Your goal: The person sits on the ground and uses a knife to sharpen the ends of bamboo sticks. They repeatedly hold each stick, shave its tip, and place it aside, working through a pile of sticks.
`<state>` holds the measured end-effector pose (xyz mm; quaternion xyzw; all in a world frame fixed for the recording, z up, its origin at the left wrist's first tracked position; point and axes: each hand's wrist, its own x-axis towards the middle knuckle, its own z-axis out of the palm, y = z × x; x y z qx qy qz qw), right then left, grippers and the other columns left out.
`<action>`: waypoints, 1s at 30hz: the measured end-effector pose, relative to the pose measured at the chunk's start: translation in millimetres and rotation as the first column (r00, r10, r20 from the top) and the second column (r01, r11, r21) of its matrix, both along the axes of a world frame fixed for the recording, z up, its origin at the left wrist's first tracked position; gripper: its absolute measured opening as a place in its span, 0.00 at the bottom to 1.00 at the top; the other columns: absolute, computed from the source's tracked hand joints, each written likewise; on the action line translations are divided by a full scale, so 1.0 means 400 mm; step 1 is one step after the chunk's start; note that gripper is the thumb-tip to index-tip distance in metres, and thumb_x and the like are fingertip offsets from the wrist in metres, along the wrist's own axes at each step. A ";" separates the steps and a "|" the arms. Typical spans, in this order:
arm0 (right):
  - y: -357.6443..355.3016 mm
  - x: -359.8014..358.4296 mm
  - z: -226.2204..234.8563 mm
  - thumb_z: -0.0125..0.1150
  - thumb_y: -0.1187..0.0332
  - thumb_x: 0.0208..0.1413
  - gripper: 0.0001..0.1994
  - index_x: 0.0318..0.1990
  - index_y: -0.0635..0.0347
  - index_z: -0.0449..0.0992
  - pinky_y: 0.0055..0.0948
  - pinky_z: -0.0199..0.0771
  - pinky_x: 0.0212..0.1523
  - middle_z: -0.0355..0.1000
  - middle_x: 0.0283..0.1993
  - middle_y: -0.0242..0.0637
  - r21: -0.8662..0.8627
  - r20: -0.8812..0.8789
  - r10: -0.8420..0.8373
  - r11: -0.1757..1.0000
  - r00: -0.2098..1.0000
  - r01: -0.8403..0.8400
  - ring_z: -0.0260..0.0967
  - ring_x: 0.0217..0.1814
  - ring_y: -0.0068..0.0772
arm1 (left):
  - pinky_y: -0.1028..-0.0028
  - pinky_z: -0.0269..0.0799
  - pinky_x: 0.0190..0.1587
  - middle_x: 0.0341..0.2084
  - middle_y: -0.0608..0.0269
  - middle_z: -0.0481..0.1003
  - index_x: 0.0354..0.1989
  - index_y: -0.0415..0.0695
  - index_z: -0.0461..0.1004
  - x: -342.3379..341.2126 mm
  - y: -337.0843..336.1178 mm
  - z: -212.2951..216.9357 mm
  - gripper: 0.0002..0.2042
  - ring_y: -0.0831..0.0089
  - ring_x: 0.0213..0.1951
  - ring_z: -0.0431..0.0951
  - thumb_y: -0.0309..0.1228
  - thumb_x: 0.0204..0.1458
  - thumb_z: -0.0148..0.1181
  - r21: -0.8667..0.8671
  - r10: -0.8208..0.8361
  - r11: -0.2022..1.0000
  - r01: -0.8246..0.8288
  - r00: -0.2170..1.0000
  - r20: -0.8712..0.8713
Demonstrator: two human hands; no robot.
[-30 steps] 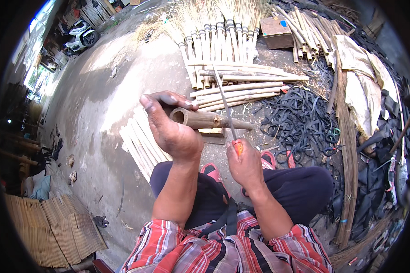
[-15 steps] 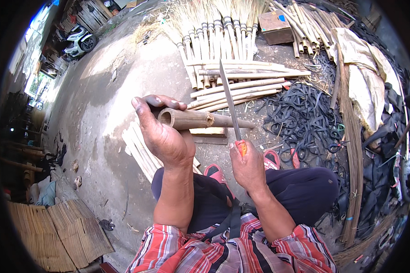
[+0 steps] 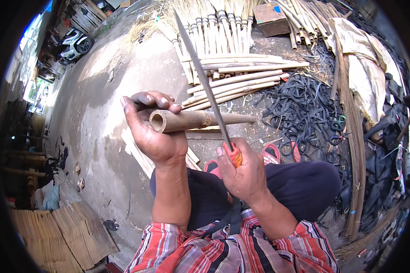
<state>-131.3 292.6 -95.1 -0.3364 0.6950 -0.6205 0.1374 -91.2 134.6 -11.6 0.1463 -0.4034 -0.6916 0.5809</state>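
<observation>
My left hand (image 3: pixel 157 142) is cupped round the near end of a brown bamboo pole (image 3: pixel 183 121), with the fingers curled over its top. The hollow cut end faces left, and the pole tapers away to the right past a rough node. My right hand (image 3: pixel 247 176) grips the red-orange handle of a long knife (image 3: pixel 204 81). Its blade slants up and to the left, crossing in front of the pole in this view; whether they touch I cannot tell. Beneath the pole, a low wooden block (image 3: pixel 202 134) lies partly hidden.
Cut bamboo poles (image 3: pixel 241 86) lie ahead, below a row of straw brooms (image 3: pixel 214 32). A cardboard box (image 3: pixel 271 20) sits beyond. On the right are tangled black rubber strips (image 3: pixel 300 109), a long stick bundle (image 3: pixel 354 159) and a pale sack (image 3: pixel 366 68). Slatted mats (image 3: pixel 64 236) lie lower left.
The knife's tip has swung left and upward, and the blade now leans over the pole. My right hand has shifted slightly left and turned. The left hand with the pole has moved slightly left.
</observation>
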 end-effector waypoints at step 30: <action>-0.006 -0.034 -0.003 0.60 0.63 0.63 0.14 0.41 0.67 0.72 0.49 0.73 0.31 0.73 0.25 0.57 0.286 0.151 -0.040 0.958 0.988 -0.005 0.75 0.31 0.64 | 0.70 0.69 0.28 0.19 0.60 0.68 0.34 0.44 0.74 -0.015 -0.027 -0.025 0.35 0.66 0.22 0.68 0.67 0.64 0.37 0.054 0.027 0.998 -0.020 0.990 -0.137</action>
